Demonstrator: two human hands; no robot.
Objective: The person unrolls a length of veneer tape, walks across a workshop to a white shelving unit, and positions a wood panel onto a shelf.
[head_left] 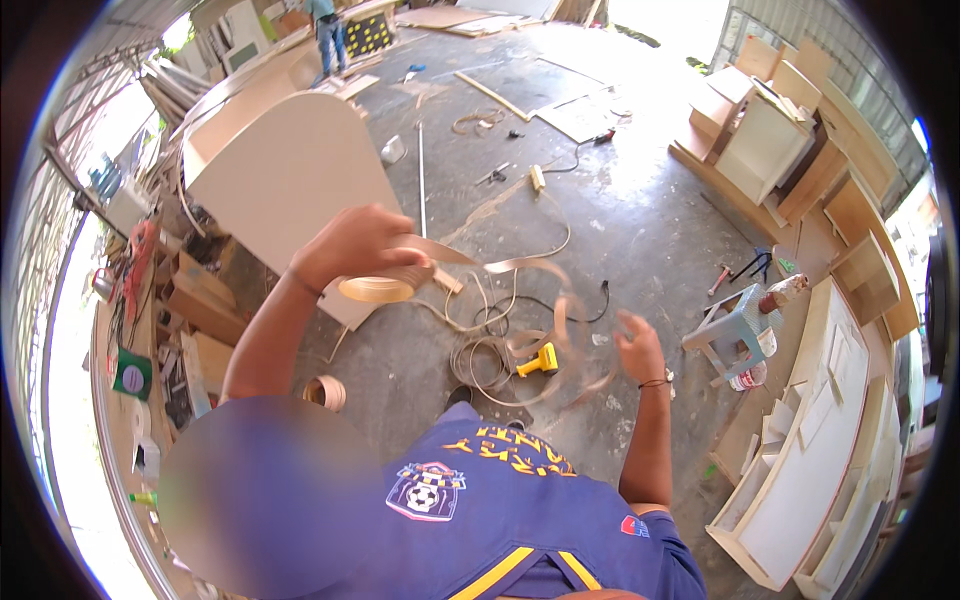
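Note:
My left hand [362, 243] is closed on a roll of wood-coloured edge banding [378, 289]. From the roll a loose strip [527, 264] runs to the right and drops in curls, its lower loops smeared by motion. To the right of those curls my right hand [640, 348] hangs with fingers apart, and I see nothing in it. Below the strip, a yellow hand tool [539, 360] lies on the floor beside a coil of thin banding or cord [480, 362]. A second, smaller roll of banding [325, 392] rests near my left elbow.
A large panel with a rounded end [300, 180] stands at the left. A grey-blue stool [728, 330] carries a bottle on the right, with a hammer [720, 280] nearby. Cabinet parts [800, 440] line the right side. Cables cross the floor. Another person [327, 35] stands far back.

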